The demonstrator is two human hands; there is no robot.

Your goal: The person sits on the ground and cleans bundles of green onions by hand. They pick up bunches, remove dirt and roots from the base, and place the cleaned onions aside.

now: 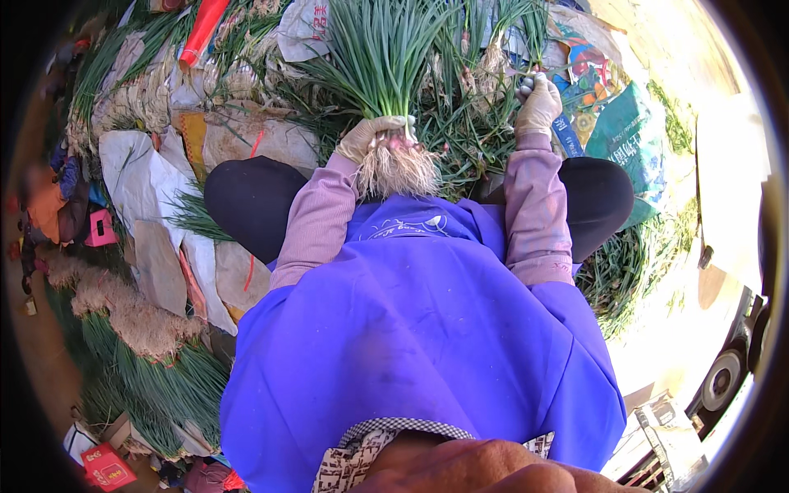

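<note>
My left hand (370, 137), in a pale thin glove, grips a thick bunch of spring onions (388, 68) just above the bulbs. Their green leaves fan away from me, and the tangled pale roots (397, 169) hang toward my lap. To the right, my gloved right hand (539, 108) is raised with its fingertips pinched at the base of a thin spring onion (537, 34); the fingers partly hide the grip. Between and beyond both hands lie loose green leaves and trimmings (474, 132). A few spring onions with roots (492, 65) rest near my right hand.
Rows of spring onions (132, 101) lie at the far left, and tied bundles (148, 363) at the lower left. White sacking (148, 179) covers ground by my left knee. A green printed sack (635, 148) lies beyond my right knee. A person (49, 203) is at the left edge.
</note>
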